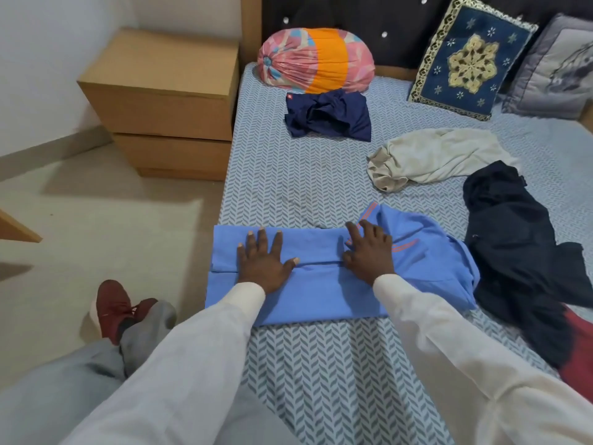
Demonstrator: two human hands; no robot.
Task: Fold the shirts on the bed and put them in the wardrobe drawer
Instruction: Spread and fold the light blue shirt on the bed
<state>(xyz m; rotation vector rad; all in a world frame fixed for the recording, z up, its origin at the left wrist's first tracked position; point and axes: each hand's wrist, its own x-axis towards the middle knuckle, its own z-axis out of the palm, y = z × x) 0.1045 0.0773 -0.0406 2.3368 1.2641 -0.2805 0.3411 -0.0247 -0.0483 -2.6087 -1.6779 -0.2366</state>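
From the head view: light blue shirt partly folded into a long band at the near left edge of the bed, left grip pressed flat on its left part with fingers straight and spread, right grip pressed flat on its right part beside the orange-striped sleeve, fingers likewise straight, curled round nothing. Farther up the bed: crumpled navy shirt just in front of a pink-and-orange bolster, beige shirt to the right of it, black garment just right of the blue shirt. Left of the bed, on the floor: wooden bedside drawers.
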